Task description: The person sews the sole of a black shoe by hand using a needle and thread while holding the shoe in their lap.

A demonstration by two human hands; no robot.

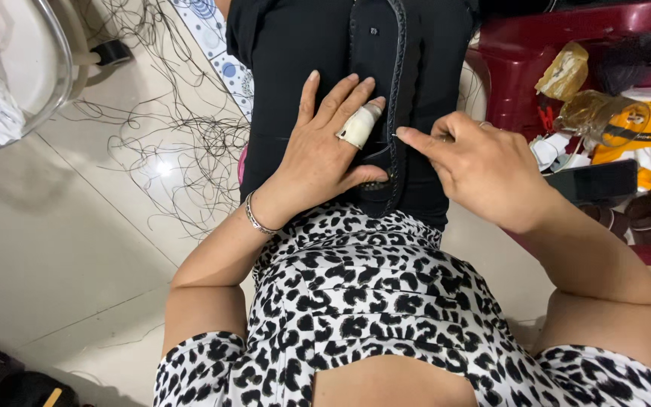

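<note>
A black garment (303, 53) with a braided trim strip (396, 68) lies across my lap, over my leopard-print dress (356, 294). My left hand (325, 143) rests flat on the garment with fingers spread, holding the cloth down beside the trim; a white bandage wraps one finger and a bracelet circles the wrist. My right hand (484, 166) is pinched shut just right of the trim, thumb and forefinger together on a thin sewing needle (399, 136) whose tip points at the trim.
Loose black threads (167, 120) litter the pale tiled floor to the left. A dark red plastic stool (559, 38) at the right carries crumpled wrappers, an orange packet (634, 128) and a dark phone (597, 181). A clear bowl's rim (47, 68) shows at top left.
</note>
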